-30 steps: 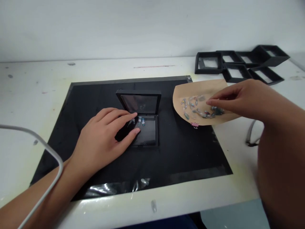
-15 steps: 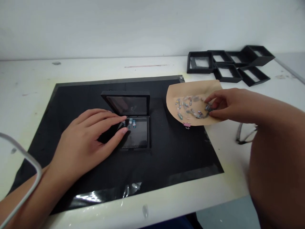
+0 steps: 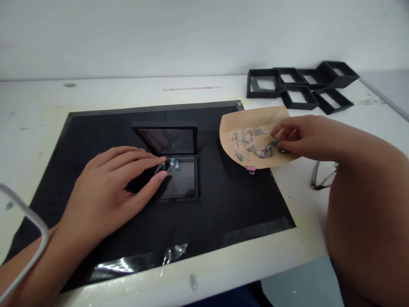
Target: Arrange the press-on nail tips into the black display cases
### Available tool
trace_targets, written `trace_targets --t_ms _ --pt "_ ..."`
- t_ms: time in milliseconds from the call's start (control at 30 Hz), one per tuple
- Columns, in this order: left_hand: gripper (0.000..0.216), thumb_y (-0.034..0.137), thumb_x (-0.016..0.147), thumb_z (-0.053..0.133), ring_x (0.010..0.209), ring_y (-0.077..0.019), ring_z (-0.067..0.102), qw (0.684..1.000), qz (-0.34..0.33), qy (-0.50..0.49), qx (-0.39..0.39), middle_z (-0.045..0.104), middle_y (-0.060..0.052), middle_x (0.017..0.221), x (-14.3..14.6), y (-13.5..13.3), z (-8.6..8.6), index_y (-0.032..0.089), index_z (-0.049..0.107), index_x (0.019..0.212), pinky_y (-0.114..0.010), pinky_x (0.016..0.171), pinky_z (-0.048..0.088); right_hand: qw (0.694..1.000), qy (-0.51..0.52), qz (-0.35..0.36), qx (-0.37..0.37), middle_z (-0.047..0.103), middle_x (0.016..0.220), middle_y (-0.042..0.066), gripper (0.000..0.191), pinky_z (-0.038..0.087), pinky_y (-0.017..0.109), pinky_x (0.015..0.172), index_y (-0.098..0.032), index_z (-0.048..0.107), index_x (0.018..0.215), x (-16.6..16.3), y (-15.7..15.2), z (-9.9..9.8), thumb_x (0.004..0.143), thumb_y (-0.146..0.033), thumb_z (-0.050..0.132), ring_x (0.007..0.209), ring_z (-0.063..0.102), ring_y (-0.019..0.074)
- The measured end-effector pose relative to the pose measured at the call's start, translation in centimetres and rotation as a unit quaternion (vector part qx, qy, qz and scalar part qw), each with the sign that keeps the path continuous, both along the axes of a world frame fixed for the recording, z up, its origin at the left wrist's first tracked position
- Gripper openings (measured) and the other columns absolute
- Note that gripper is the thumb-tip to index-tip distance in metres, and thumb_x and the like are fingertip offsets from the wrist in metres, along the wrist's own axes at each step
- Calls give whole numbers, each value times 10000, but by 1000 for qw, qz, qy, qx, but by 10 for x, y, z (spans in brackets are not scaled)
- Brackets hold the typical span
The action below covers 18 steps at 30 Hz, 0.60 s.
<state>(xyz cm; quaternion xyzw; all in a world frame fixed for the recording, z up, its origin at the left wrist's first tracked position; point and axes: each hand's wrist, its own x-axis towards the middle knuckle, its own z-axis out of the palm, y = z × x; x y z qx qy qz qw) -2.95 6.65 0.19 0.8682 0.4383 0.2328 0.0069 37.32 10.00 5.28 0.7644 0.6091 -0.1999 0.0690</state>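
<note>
A small black hinged case (image 3: pixel 179 183) lies open on a black mat (image 3: pixel 223 204), its lid (image 3: pixel 166 138) tilted up at the back. Three small pieces (image 3: pixel 171 164) sit inside near the hinge. My left hand (image 3: pixel 108 192) rests flat on the case's left side, fingers stretched toward those pieces. My right hand (image 3: pixel 298 136) is over a tan paper sheet (image 3: pixel 230 125) strewn with several small parts (image 3: pixel 251 143). Its fingertips are pinched together at the right end of that pile, on something too small to make out.
Several black square frames (image 3: pixel 300 85) stand at the back right of the white table (image 3: pixel 128 91). A pink clip (image 3: pixel 251 168) hangs at the paper's near edge. A grey cable (image 3: pixel 319 177) lies right of the mat, another (image 3: pixel 28 238) crosses my left forearm.
My right hand curled its fingers into a pinch on the parts pile. The view shifted rightward, so everything slid left in frame. My left hand has kept its place on the case.
</note>
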Motion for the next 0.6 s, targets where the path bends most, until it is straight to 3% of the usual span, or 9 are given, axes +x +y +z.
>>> trace_targets --t_ms 100,333,600 --pt "292 433 1060 617 1053 -295 746 1000 -3 4 9 822 -56 1093 0 0 0 223 806 1130 -477 981 570 1000 8 10 5 774 974 12 391 507 386 764 -308 731 1239 -7 -4 3 849 -285 746 820 690 206" --pt "345 450 1074 571 1037 -314 752 999 -19 16 26 819 -82 1089 -1 1 -1 203 808 1121 -490 952 568 1000 0 30 -11 773 933 4 140 488 371 712 -298 767 977 -11 0 -6 837 -298 753 809 687 226" --pt "294 478 1054 595 1137 -328 759 1000 15 2 16 834 -31 1125 -3 -1 -4 283 800 1133 -533 1042 571 999 12 50 -13 770 941 3 124 493 366 727 -292 745 997 -8 1 -5 893 -352 713 803 675 209"
